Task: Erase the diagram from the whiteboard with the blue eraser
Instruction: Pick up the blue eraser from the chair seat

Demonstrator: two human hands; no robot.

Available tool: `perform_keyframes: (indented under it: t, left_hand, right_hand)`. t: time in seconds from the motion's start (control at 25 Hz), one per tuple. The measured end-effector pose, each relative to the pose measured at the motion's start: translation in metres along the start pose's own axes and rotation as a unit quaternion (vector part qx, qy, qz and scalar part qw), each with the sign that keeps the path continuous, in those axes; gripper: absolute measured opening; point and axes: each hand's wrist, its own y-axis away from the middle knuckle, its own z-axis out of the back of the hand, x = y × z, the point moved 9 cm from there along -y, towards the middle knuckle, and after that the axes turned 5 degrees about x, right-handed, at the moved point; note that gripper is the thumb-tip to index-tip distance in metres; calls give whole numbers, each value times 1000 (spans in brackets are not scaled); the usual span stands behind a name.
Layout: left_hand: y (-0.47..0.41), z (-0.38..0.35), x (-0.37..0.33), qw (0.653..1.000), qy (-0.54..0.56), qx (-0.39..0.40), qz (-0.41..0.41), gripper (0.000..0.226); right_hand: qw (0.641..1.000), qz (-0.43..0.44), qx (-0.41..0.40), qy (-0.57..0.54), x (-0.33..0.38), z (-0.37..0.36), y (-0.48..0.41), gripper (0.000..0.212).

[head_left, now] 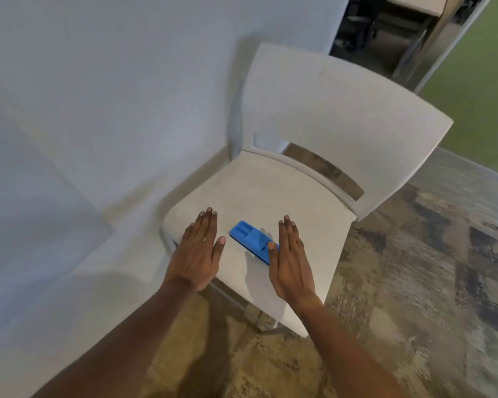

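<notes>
We see two bare hands held out flat, palms down, over the seat of a white moulded plastic chair (299, 202). Both are spread with straight fingers, and neither has hold of anything.

The rectangular blue plastic eraser (249, 238) lies flat on the seat between them. It is just beside the right hand (291, 259), whose thumb tip overlaps the eraser's near end. We cannot tell whether the thumb touches it or floats above. The left hand (197, 254) is a little apart on the eraser's other side, over the seat's edge.

The eraser looks like a hard moulded block with recessed grooves on its upper face. We judge it light and stiff, a little slick, and not fragile. The best hold is probably across its long sides, thumb on one and fingers on the other, with the grooved back under the palm. Its wiping face is hidden underneath.

No brand, label or writing can be read on the eraser or the chair. No diagram is in view. A pale wall stands beyond the left hand.
</notes>
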Motion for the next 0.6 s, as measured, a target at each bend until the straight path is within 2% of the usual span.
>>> perform_keyframes:
  t: [0.28,0.6]
  left_hand:
    - [-10,-67,5,997,19,72,19,69]
    - [8,-83,22,998,4,56,17,68]
  right_hand:
    - [995,-51,83,34,-39,-64,-11,59]
    - [994,-90,55,-17,-57,-78,-9,51]
